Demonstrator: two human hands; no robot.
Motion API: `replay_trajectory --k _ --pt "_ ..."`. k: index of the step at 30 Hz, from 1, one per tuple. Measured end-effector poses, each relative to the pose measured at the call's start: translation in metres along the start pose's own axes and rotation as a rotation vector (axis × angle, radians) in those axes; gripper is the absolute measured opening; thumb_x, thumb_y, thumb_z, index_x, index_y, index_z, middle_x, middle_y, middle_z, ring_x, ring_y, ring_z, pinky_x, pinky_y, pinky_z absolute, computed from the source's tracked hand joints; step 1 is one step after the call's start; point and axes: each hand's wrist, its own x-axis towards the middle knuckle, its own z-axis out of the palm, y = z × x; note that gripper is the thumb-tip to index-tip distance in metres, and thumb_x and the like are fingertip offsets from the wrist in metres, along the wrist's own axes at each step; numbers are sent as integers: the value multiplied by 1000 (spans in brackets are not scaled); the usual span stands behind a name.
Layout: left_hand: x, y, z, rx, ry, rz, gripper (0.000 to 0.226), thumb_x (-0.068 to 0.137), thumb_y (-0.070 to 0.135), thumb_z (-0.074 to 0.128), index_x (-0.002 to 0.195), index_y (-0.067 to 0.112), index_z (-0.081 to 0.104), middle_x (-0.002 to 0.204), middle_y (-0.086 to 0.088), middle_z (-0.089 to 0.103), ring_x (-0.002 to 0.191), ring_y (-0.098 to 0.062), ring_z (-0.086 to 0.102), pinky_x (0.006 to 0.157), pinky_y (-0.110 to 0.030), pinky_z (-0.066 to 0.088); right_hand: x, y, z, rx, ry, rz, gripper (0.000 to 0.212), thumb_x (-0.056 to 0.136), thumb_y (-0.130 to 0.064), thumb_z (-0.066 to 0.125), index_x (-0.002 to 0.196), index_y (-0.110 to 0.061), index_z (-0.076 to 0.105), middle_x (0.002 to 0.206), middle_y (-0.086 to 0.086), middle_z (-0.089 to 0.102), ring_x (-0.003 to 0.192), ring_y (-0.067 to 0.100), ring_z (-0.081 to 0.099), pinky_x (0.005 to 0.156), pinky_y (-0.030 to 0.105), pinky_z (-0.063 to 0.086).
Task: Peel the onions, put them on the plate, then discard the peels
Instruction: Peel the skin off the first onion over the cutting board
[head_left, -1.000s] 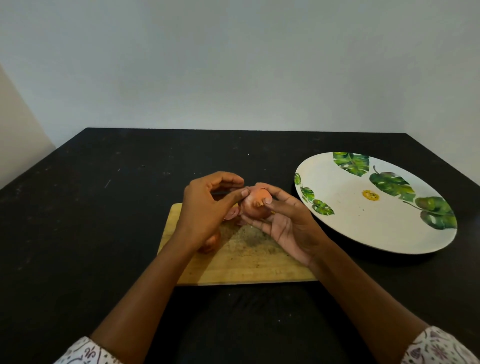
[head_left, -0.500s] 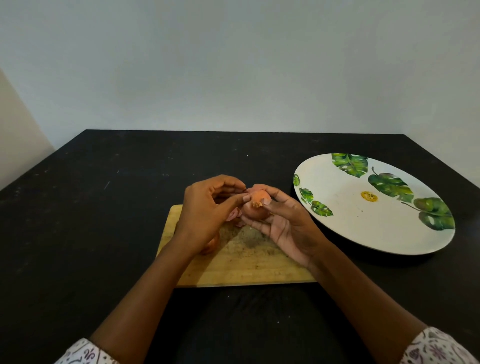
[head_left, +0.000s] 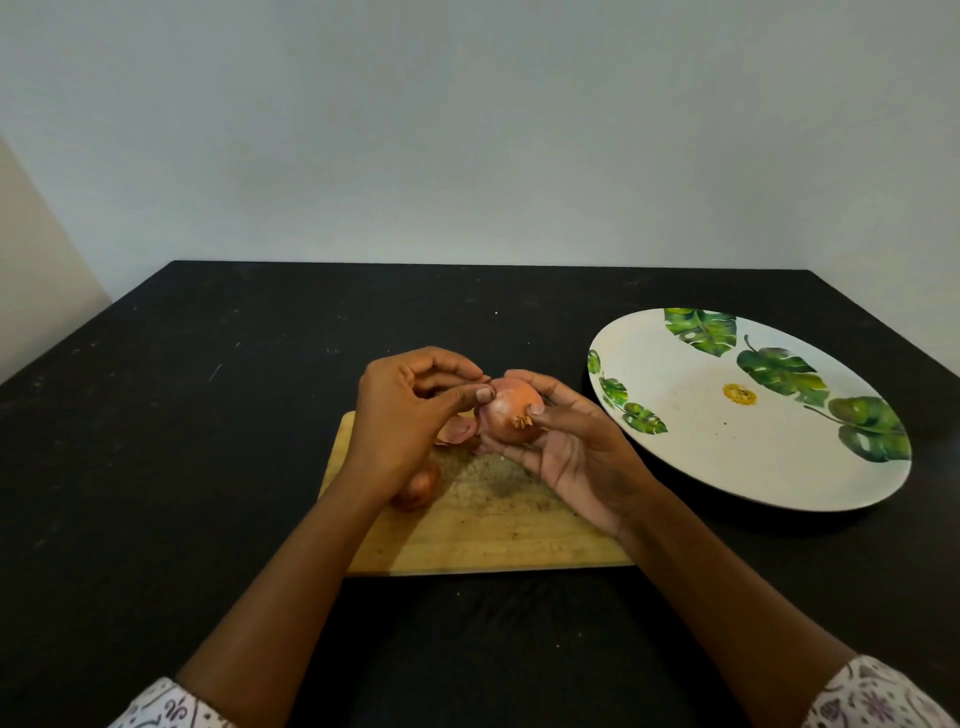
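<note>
Papery orange-brown skin covers most of the onion (head_left: 511, 413), cradled in the right hand (head_left: 571, 452) above the cutting board (head_left: 493, 540). Its root tuft faces the camera with the thumb beside it, probably to steady it against the pull. Left hand (head_left: 405, 415): thumb and curled fingers (head_left: 447, 364) pinch the onion's upper-left edge; cannot tell whether a flap is lifted. A loose peel (head_left: 457, 430) and a second onion (head_left: 418, 486) lie on the board, keeping scraps together. Plate (head_left: 727, 457) sits on the tabletop (head_left: 208, 415) to the right, no onion on it yet.
</note>
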Motion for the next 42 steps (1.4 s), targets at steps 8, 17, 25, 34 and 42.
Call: replay_trajectory --k 8,17,25,34,42 --pt "-1 1 0 -5 10 -17 16 71 -2 74 82 8 69 78 -4 73 76 -14 71 67 -20 55 0 1 0 -9 6 -4 34 78 -4 57 109 -9 69 119 17 65 107 36 63 93 46 53" --pt "0 5 -2 -66 23 -70 17 68 -3 75 83 4 68 76 -5 72 74 -14 71 63 -17 53 -1 0 3 -10 -17 10 35 79 -5 54 111 -7 67 127 21 59 110 39 60 87 43 55" --pt "1 6 -5 -201 -24 -193 23 71 -6 71 87 7 61 75 -8 72 74 -14 70 61 -20 53 -3 0 3 11 -37 32 38 77 -9 52 113 -5 65 118 20 63 101 34 65 84 41 57" --pt "3 7 -11 -213 -8 -237 24 74 -4 69 89 9 56 76 -9 72 76 -17 71 61 -21 53 -5 -3 6 12 -68 33 35 78 -12 50 106 -7 70 110 19 68 98 32 66 85 41 57" --pt "6 2 -19 -17 179 -153 18 77 -1 69 87 12 60 78 -2 71 76 -7 70 67 -18 54 -8 -7 4 36 -67 72 45 78 -14 44 119 -4 61 121 18 64 93 27 68 67 30 57"
